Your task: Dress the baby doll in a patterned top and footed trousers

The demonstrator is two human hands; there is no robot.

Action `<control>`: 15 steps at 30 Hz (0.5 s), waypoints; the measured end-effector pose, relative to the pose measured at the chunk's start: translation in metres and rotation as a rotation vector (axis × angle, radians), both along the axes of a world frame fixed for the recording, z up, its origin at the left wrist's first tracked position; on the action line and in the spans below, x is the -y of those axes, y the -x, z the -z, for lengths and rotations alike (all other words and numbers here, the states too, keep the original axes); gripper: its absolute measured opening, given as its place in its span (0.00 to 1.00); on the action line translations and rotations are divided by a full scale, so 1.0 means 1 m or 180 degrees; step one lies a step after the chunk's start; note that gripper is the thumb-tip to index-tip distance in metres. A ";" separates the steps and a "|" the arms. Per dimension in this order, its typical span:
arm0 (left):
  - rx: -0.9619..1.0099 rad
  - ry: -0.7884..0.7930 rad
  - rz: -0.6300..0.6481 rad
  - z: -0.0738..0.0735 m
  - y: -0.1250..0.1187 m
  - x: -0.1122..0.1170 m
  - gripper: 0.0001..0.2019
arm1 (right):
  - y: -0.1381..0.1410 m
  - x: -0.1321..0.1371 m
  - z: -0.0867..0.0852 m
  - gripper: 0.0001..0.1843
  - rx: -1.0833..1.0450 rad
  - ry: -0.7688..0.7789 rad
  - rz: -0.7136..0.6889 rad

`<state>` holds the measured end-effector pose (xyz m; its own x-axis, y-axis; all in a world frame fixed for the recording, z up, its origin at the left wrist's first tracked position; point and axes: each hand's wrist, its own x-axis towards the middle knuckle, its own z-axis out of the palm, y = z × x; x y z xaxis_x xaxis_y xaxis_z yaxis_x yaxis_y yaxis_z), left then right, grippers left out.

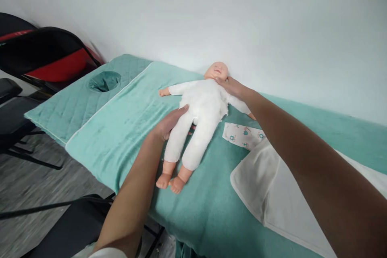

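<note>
A baby doll with a white cloth body lies on its back on the green velvety bed cover, head towards the wall and feet towards me. My left hand is closed round the thigh on the left of the view; the thumb is on top and fingertips show between the legs. At the doll's neck and shoulder, my right hand grips from the right side, with most of its fingers hidden behind the neck. The doll's arms are stretched out sideways. My right forearm partly covers one doll hand.
Right of the doll lie a patterned baby garment and a white cloth. The bed's left end has a quilted section with a round face hole. Black and red folding chairs stand at left; a white wall is behind.
</note>
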<state>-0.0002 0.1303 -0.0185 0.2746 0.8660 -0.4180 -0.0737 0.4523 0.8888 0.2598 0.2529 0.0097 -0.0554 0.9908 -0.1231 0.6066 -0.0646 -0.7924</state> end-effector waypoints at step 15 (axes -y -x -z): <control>0.0601 -0.0254 0.0260 -0.044 -0.132 0.068 0.28 | -0.130 0.073 -0.055 0.30 -0.0853 0.0383 -0.0014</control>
<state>0.1318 0.0626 0.0259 0.4121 0.8659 -0.2835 -0.2082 0.3924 0.8959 0.3900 0.1796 0.0646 -0.1060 0.9697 -0.2202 0.3773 -0.1657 -0.9111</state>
